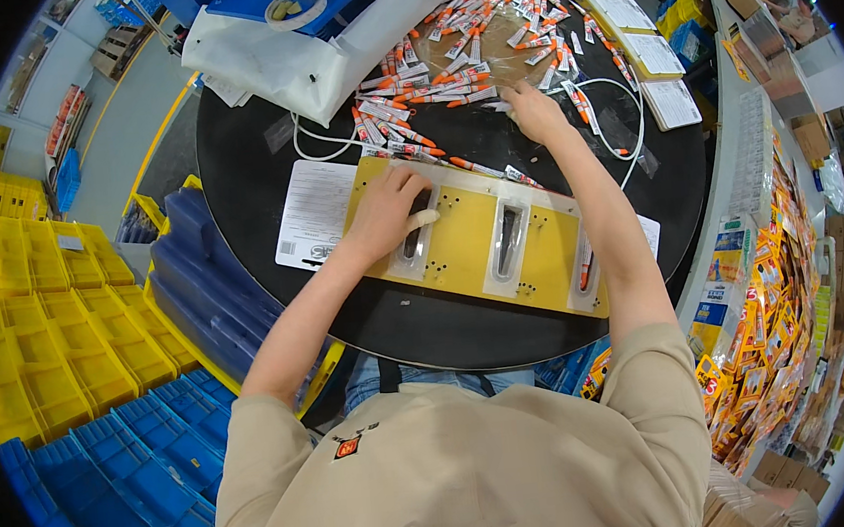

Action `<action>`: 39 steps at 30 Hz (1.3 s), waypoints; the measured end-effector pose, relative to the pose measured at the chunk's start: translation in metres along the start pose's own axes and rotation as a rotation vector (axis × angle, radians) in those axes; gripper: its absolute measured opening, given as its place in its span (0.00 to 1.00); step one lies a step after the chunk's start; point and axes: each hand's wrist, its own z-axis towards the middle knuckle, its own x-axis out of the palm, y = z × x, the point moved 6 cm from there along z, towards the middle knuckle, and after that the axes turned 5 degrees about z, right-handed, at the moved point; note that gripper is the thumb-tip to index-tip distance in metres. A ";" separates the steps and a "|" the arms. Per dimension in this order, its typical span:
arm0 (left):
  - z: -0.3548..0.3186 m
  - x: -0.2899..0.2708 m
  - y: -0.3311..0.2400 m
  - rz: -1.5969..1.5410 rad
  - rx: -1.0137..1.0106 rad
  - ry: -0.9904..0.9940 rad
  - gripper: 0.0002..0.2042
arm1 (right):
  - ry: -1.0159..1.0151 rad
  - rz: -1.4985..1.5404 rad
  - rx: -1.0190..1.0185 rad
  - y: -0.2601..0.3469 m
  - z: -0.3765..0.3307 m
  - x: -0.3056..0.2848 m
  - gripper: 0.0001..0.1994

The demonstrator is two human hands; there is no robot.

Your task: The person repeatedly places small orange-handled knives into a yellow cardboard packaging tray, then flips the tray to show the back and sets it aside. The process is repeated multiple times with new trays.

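A yellow board [460, 222] with three slots lies on the black round table, and clear plastic blisters sit in its slots. My left hand [383, 210] rests with fingers stretched over the left blister; a pale cover wraps its thumb. The middle blister [508, 246] shows a dark hollow, while a small orange-tipped tube [585, 271] lies in the right one. Beyond the board, my right hand [535, 113] reaches to the edge of a pile of white-and-orange tubes [466, 77]. Its fingers are drawn together, with something whitish at their tips that I cannot make out.
Printed cards [313, 211] lie under the board's left end. A white cable [641, 109] loops across the table [263, 162]. Blue bin and white sheet [269, 68] stand at the far left; card stacks [654, 50] far right. Yellow crates [67, 335] stand left.
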 end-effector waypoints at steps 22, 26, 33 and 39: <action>0.079 -0.004 0.036 -0.184 -0.295 -0.005 0.11 | -0.367 -0.012 1.062 -0.039 -0.315 -0.116 0.24; -0.013 -0.021 -0.011 -0.184 -0.426 0.271 0.14 | -0.279 0.206 1.272 -0.082 -0.367 -0.081 0.30; -0.025 0.004 -0.015 0.081 -0.315 0.232 0.11 | -0.541 -0.147 1.116 -0.058 -0.367 -0.077 0.24; -0.059 -0.025 0.034 -0.084 -0.448 -0.061 0.27 | -0.597 -0.326 1.038 -0.045 -0.357 -0.086 0.19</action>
